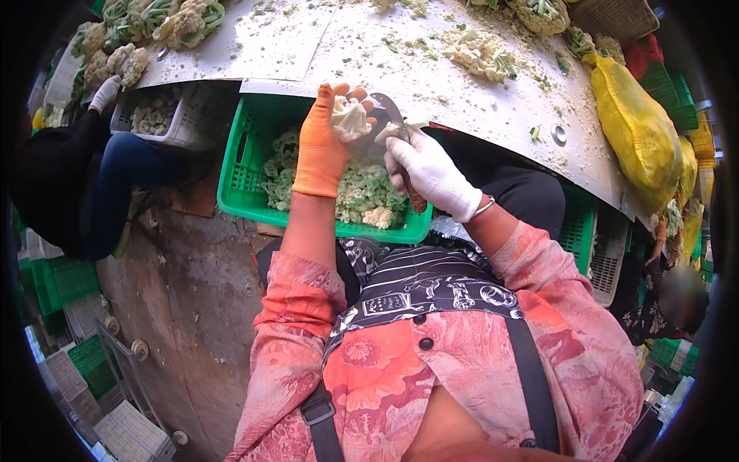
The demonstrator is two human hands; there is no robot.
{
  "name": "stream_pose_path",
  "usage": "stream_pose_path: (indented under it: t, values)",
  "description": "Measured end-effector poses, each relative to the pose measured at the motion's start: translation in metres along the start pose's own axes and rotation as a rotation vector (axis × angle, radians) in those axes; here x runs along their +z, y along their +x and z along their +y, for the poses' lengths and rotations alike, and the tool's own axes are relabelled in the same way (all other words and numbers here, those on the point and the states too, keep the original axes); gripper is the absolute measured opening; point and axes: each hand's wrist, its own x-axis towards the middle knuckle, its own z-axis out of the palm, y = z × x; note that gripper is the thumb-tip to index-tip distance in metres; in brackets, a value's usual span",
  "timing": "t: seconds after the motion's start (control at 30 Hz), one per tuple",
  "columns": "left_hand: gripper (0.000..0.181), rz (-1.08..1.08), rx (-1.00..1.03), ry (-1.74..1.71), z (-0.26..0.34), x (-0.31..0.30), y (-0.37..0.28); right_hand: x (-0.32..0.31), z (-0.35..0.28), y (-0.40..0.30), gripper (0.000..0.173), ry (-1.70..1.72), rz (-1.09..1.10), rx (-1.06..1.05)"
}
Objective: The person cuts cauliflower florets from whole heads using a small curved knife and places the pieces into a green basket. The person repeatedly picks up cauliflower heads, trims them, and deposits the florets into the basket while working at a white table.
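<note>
My left hand (324, 144), in an orange knit glove, holds a pale cauliflower piece (350, 119) between thumb and fingers over a green plastic crate (231, 173). Cut cauliflower florets (369, 193) lie inside that crate, below both hands. In my right hand (430, 167), gloved in white, is a knife (392, 110) with a curved blade and a brown handle. A small cauliflower bit (388, 133) is by the blade, at the fingers of that hand. The blade tip is close to the left hand's fingers; whether it touches the piece I cannot tell.
A white worktable (271, 46) littered with crumbs bears a cauliflower clump (479, 55) and more heads (190, 20) at the left. Yellow mesh bags (635, 133) hang at the right. One co-worker (58, 173) sits at the left by a white crate (173, 124); another person is at the far right.
</note>
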Motion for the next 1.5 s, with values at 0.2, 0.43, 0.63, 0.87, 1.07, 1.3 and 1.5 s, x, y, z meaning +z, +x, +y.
stream_pose_path:
  t: [0.2, 0.43, 0.63, 0.87, 1.07, 1.3, 1.5]
  values:
    - [0.049, -0.068, 0.042, -0.065, 0.004, -0.001, -0.006, 0.03, 0.007, 0.003, 0.025, -0.274, 0.108, -0.107]
    - [0.038, -0.06, 0.103, -0.124, 0.006, 0.011, -0.015, 0.046, 0.029, 0.015, 0.024, -0.444, 0.267, -0.318]
    - [0.037, -0.101, 0.136, -0.105, 0.012, 0.01, -0.02, 0.042, 0.026, 0.013, 0.027, -0.459, 0.281, -0.295]
    - [0.044, -0.155, 0.077, -0.054, 0.012, 0.011, -0.022, 0.044, 0.026, 0.015, 0.027, -0.48, 0.192, -0.278]
    - [0.057, 0.012, 0.149, 0.33, 0.013, 0.022, -0.031, 0.041, 0.007, 0.014, 0.023, -0.14, -0.019, 0.13]
    - [0.05, 0.004, 0.596, 1.15, -0.005, -0.002, -0.015, 0.033, 0.009, 0.02, 0.02, 0.266, -0.249, 0.345]
    - [0.037, 0.209, 0.254, 0.486, -0.009, 0.003, -0.002, 0.025, 0.019, 0.013, 0.031, -0.664, -0.091, 0.008]
